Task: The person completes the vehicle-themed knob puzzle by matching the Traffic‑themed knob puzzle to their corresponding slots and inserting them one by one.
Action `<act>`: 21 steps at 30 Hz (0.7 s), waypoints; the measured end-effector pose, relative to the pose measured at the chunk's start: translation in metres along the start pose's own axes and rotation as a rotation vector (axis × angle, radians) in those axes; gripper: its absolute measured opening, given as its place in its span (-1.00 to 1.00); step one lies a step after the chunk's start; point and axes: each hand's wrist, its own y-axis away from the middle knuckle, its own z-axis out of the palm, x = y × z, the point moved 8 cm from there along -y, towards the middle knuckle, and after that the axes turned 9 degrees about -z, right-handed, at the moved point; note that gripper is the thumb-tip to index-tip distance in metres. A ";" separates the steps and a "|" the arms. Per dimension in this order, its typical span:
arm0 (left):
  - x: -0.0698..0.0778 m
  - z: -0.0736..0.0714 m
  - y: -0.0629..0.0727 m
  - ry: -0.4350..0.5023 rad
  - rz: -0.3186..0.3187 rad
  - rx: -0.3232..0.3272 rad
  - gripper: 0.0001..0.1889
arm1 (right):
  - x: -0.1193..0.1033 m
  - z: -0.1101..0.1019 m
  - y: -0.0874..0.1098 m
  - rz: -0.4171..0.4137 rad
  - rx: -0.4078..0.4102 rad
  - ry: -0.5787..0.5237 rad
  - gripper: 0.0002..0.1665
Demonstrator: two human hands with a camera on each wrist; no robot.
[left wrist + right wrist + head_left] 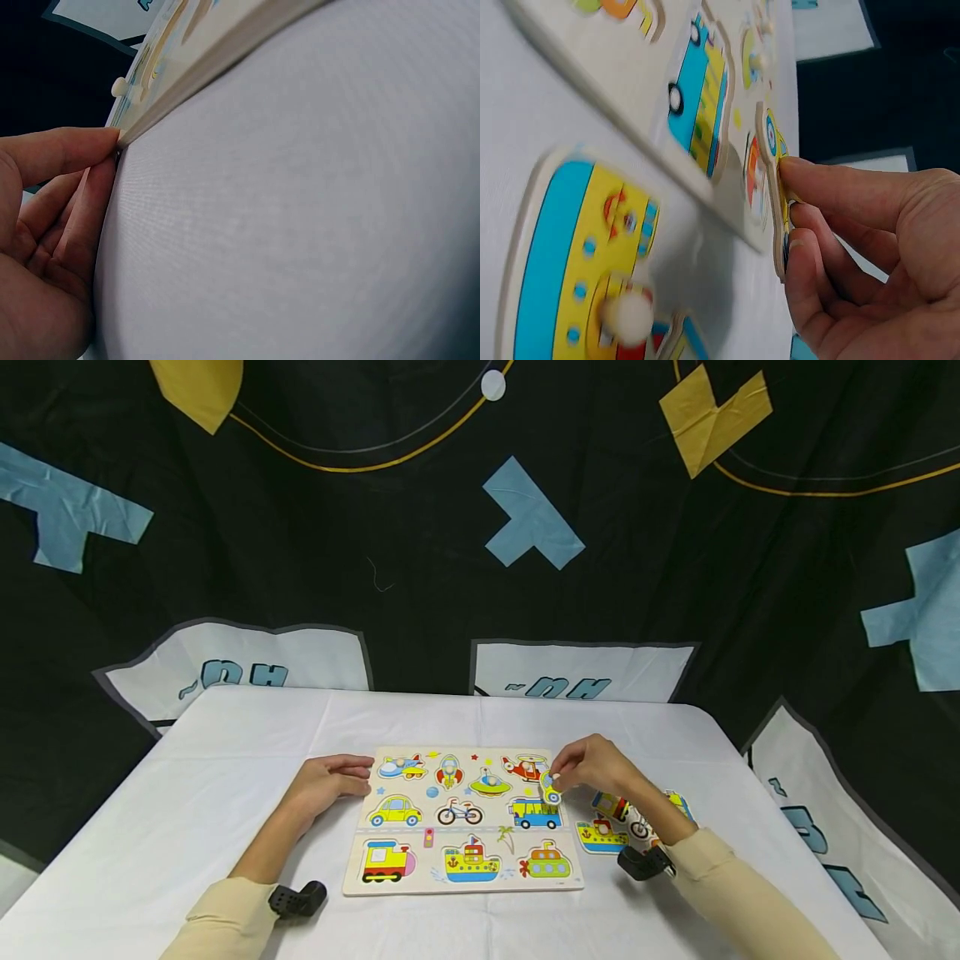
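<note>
A wooden vehicle puzzle board (462, 822) lies on the white table. My left hand (321, 789) is at its left edge; in the left wrist view the thumb and a finger (94, 191) pinch the board's corner. My right hand (596, 764) holds a yellow car piece (778, 191) between thumb and fingers, tilted up on edge above the board's right side, near the printed helicopter (525, 767) and bus (535, 812). Knobs stand on the airplane (405, 767), rocket (449, 772) and flying saucer (489, 783).
Right of the board, several loose pieces lie close together, partly under my right forearm: a boat (602, 837), a train (611, 806) and a bicycle (640, 829) among them. The white tablecloth (247, 735) reaches back to a dark curtain (420, 543).
</note>
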 end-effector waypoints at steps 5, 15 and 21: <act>0.000 0.000 0.000 0.001 0.001 0.001 -0.49 | -0.014 0.014 -0.007 -0.027 -0.010 -0.021 -0.82; 0.001 0.000 0.002 0.005 0.008 -0.009 -0.48 | -0.047 0.049 -0.021 -0.106 -0.074 -0.029 -0.82; 0.001 -0.001 0.001 0.002 0.007 0.003 -0.47 | -0.069 0.070 -0.028 -0.169 -0.101 -0.063 -0.81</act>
